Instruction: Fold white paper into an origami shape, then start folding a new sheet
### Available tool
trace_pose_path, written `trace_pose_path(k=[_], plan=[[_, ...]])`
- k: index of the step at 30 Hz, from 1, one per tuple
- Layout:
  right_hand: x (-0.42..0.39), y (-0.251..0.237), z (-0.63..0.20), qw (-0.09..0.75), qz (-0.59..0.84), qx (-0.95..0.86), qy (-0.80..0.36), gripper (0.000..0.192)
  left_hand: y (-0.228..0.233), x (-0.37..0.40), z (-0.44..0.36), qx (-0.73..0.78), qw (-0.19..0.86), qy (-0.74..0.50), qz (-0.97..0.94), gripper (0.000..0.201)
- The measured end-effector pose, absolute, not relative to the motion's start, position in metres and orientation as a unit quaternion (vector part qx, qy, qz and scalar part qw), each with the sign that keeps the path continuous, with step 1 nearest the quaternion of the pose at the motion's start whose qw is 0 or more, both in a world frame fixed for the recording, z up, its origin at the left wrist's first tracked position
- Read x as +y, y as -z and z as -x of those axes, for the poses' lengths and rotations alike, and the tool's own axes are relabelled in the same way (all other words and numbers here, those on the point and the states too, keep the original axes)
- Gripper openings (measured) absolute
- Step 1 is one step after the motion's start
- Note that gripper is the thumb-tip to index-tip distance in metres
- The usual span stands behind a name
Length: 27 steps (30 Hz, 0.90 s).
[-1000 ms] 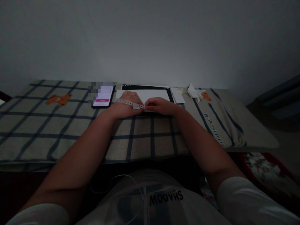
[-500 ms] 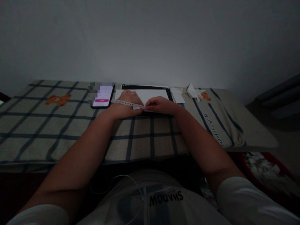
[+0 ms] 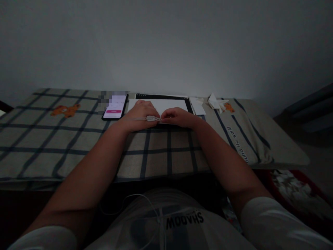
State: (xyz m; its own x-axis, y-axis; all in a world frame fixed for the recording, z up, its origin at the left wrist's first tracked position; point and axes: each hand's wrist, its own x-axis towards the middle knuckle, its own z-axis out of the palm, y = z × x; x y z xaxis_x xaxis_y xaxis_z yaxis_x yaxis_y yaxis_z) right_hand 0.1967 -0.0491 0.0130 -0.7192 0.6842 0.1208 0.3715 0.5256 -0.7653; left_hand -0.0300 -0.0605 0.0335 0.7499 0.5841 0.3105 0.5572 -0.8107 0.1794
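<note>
A: Surroundings, biggest first. Counter point(image 3: 281, 152) draped in a checked cloth point(image 3: 78, 139), dark grid lines, an orange bear print point(image 3: 65, 110) at far left, a second one at far right. Plain wall behind.

B: On the cloth?

A: Black board point(image 3: 161, 97) at the far edge, centre, with a white paper sheet point(image 3: 169, 104) lying on it. Just left of the board, a phone point(image 3: 114, 107), screen lit, lying flat. Right of the board, a loose white sheet point(image 3: 197, 106) and a small heap of folded paper scraps point(image 3: 215, 101).

B: Anything blocking the view?

A: Both forearms run up the middle and cover the near part of the sheet. Dim light; fine detail is poor.

B: Hands?

A: Left hand point(image 3: 139, 114) flat, palm down, fingers spread on the sheet, gripping nothing. Right hand point(image 3: 177, 117) curled, fingertips pinching the right end of a thin white strip point(image 3: 151, 118).

B: Strip's position, direction?

A: It lies across the back of the left hand, near the wrist. Long axis runs left-right, roughly parallel to the counter's near edge; the right end meets the right hand, the left end trails off toward the phone side. It is seen nearly edge-on, so its markings cannot be read.
</note>
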Motion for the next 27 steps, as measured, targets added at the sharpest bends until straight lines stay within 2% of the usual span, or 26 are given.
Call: trace_pose_path(k=[10, 15, 27], plan=[[-0.048, -0.015, -0.197, 0.194, 0.361, -0.847, -0.338, 0.028, -0.031, -0.057, 0.034, 0.309, -0.018, -0.159, -0.938, 0.022], [-0.049, -0.015, -0.197, 0.218, 0.364, -0.836, -0.348, 0.031, -0.026, -0.056, 0.031, 0.302, -0.015, -0.178, -0.936, 0.024], [-0.049, -0.012, -0.196, 0.208, 0.360, -0.836, -0.359, 0.031, -0.021, -0.051, 0.031, 0.297, 0.017, -0.171, -0.939, 0.022]])
